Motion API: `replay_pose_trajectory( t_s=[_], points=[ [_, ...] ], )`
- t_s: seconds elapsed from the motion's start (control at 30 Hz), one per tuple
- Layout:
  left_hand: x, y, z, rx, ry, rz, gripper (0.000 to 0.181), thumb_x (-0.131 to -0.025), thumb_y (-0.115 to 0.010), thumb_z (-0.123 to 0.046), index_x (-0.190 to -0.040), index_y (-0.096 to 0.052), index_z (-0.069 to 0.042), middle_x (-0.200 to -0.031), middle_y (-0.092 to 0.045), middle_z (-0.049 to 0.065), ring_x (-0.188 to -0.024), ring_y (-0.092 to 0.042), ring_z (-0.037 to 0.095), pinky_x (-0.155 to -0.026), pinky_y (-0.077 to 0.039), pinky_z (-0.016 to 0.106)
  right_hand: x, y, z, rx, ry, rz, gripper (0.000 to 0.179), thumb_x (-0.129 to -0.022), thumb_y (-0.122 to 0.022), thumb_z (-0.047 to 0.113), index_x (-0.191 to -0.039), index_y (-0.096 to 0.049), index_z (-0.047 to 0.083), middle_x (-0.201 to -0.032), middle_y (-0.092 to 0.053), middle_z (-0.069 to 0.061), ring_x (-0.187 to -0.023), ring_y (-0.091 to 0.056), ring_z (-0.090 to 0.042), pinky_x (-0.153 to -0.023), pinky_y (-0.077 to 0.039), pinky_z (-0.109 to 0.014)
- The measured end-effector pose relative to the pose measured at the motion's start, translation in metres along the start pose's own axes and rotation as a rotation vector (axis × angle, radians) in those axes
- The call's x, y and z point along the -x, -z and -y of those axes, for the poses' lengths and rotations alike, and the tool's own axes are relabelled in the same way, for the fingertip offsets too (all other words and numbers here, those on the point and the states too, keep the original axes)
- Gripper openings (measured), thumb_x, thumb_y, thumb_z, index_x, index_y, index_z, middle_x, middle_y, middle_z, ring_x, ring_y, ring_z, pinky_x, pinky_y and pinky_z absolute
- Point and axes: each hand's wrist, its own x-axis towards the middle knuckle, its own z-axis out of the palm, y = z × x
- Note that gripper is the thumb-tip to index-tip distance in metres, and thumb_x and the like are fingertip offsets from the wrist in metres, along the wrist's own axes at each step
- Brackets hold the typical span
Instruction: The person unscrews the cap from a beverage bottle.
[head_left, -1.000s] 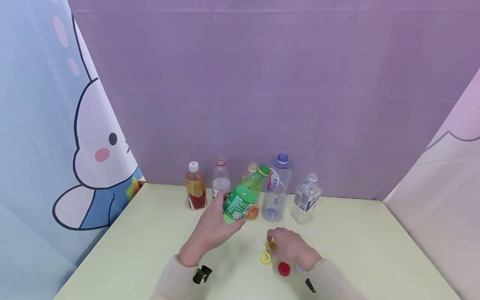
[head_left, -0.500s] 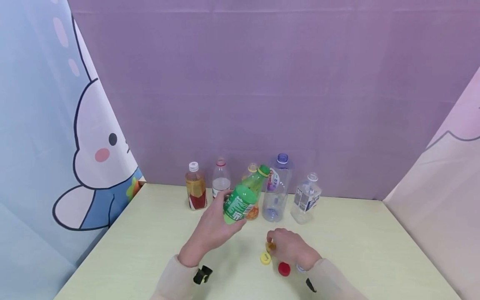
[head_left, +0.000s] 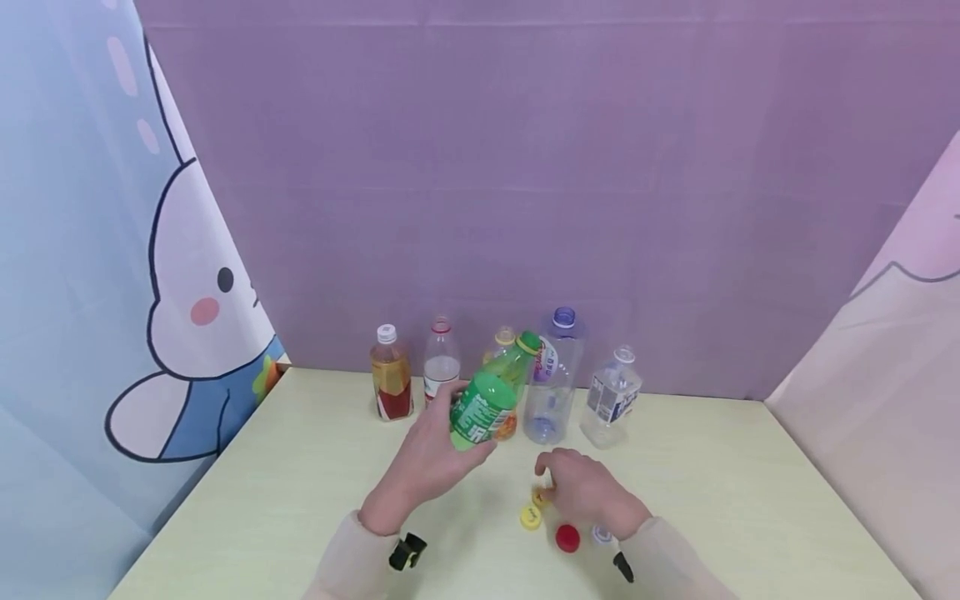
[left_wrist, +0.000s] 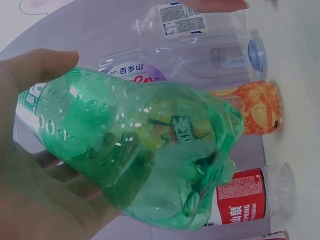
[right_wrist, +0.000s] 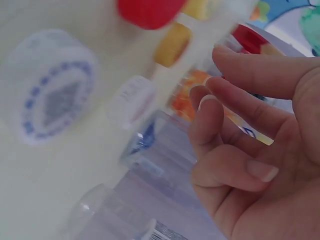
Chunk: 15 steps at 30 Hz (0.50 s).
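Observation:
In the head view my left hand (head_left: pixel 433 457) grips a green plastic bottle (head_left: pixel 487 404) round its label. The bottle is tilted, its green cap (head_left: pixel 528 342) screwed on and pointing up to the right. The left wrist view shows its dented base. My right hand (head_left: pixel 588 492) hovers low over the table by an orange cap (head_left: pixel 538 497). In the right wrist view its fingers are loosely bent, with nothing between them and the thumb. Around it lie a yellow cap (head_left: pixel 531 517), a red cap (head_left: pixel 567 538), a white-and-blue cap (head_left: pixel 602 534) and another white cap (right_wrist: pixel 132 102).
Along the back of the table (head_left: pixel 712 492) stand a white-capped tea bottle (head_left: pixel 392 383), a red-ringed clear bottle (head_left: pixel 442 362), a bottle with an orange label (head_left: pixel 507 427), a tall bluish bottle (head_left: pixel 553 383) and a square clear bottle (head_left: pixel 611 400). A purple curtain (head_left: pixel 540 167) hangs behind them.
My right hand has risen slightly from the orange cap and its fingers have spread apart. My left hand has shifted a little to the right with the green bottle.

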Motion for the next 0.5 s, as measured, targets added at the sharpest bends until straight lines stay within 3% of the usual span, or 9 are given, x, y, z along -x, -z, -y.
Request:
replay_pose_trajectory(
  t_s=[0.13, 0.33, 0.5],
  points=[
    [0.001, -0.003, 0.002, 0.028, 0.006, 0.018, 0.078, -0.083, -0.084, -0.025, -0.146, -0.037, -0.016, -0.126, -0.058, 0.005, -0.108, -0.060, 0.021, -0.091, -0.053, 0.044, 0.007, 0.013, 0.010, -0.066, 0.048, -0.102, 0.027, -0.089, -0.076, 0.009, -0.115, -0.069, 0.005, -0.081, -0.057, 0.004, -0.073, -0.052, -0.015, -0.065, -0.048, -0.034],
    [0.000, -0.011, 0.004, 0.070, 0.036, 0.086, 0.083, -0.084, -0.083, -0.035, -0.149, -0.034, -0.018, -0.128, -0.058, 0.002, -0.112, -0.059, 0.021, -0.096, -0.052, 0.049, 0.016, 0.030, 0.020, -0.254, 0.136, -0.289, 0.037, -0.092, -0.072, 0.005, -0.128, -0.064, 0.005, -0.086, -0.062, 0.005, -0.075, -0.057, -0.011, -0.065, -0.052, -0.026],
    [0.000, -0.016, 0.004, 0.078, 0.038, 0.138, 0.085, -0.085, -0.081, -0.041, -0.151, -0.033, -0.016, -0.130, -0.058, 0.003, -0.114, -0.059, 0.021, -0.098, -0.051, 0.052, 0.024, 0.038, 0.029, -0.444, 0.145, -0.399, 0.041, -0.094, -0.074, 0.017, -0.131, -0.062, 0.005, -0.095, -0.068, 0.001, -0.085, -0.065, -0.013, -0.071, -0.055, -0.026]
  ],
)
